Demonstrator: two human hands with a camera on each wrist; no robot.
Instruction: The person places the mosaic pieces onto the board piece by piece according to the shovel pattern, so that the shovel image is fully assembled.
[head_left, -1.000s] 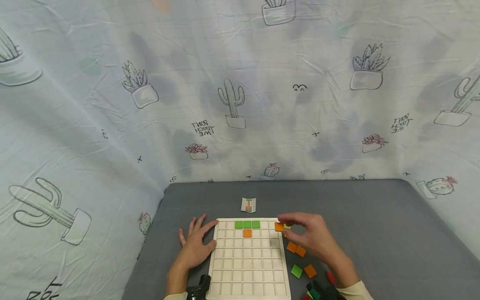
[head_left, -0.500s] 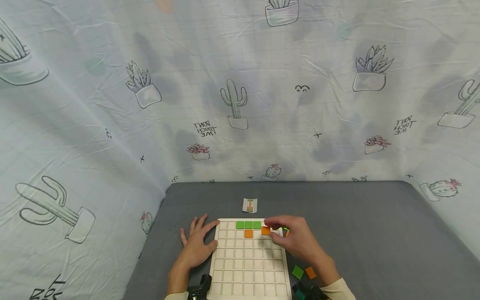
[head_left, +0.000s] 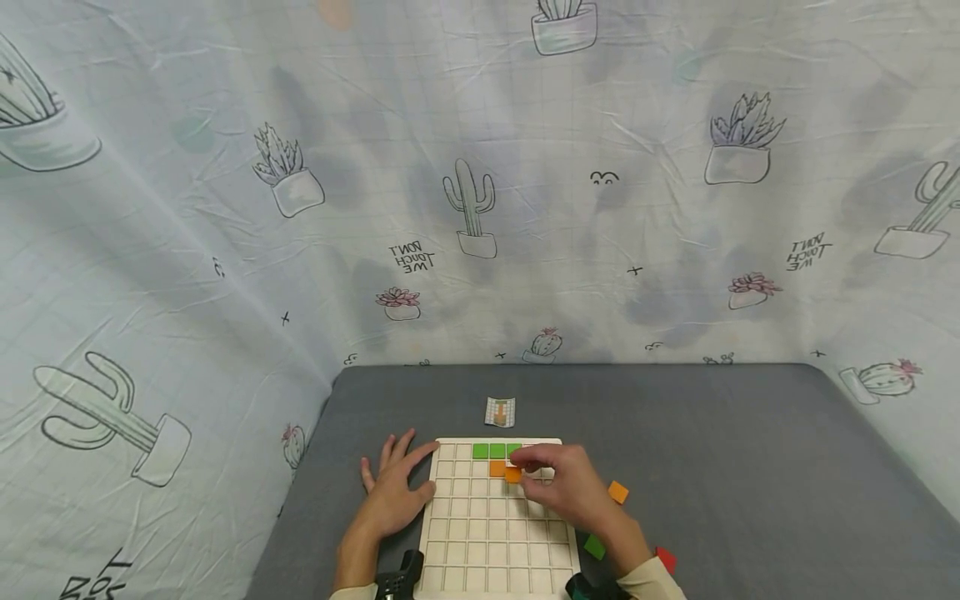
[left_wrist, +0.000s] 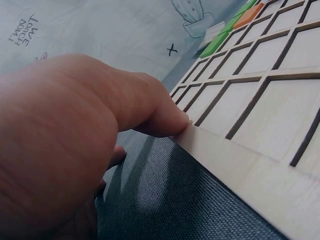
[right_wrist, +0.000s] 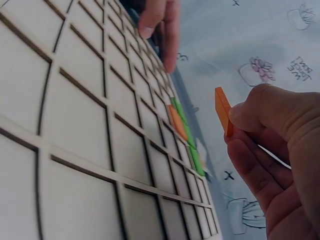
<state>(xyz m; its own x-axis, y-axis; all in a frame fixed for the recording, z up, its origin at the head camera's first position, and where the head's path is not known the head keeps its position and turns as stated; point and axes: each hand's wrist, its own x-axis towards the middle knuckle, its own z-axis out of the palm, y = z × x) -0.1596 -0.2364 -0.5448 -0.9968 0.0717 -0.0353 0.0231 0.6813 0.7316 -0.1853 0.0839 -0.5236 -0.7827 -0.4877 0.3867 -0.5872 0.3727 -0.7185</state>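
A pale wooden grid board [head_left: 480,533] lies on the table. Several green square tiles [head_left: 497,451] fill cells in its far row, and one orange tile [head_left: 497,468] sits in the second row below them. My right hand [head_left: 566,487] pinches another orange tile [right_wrist: 223,111] between thumb and fingertips, held above the board just right of the placed orange one. On the board's left edge rests my left hand [head_left: 393,496], its fingers spread; in the left wrist view the thumb [left_wrist: 165,112] touches the rim.
Behind the board lies a small pattern card [head_left: 500,412] with a printed grid. To the right are a loose orange tile [head_left: 618,492], a green tile [head_left: 595,547] and a red piece [head_left: 666,559], partly hidden by the right arm. A patterned cloth [head_left: 555,208] hangs behind the table.
My right hand has carried the orange tile leftward from the board's right edge to beside the placed orange tile. The left hand stays on the board's left edge.
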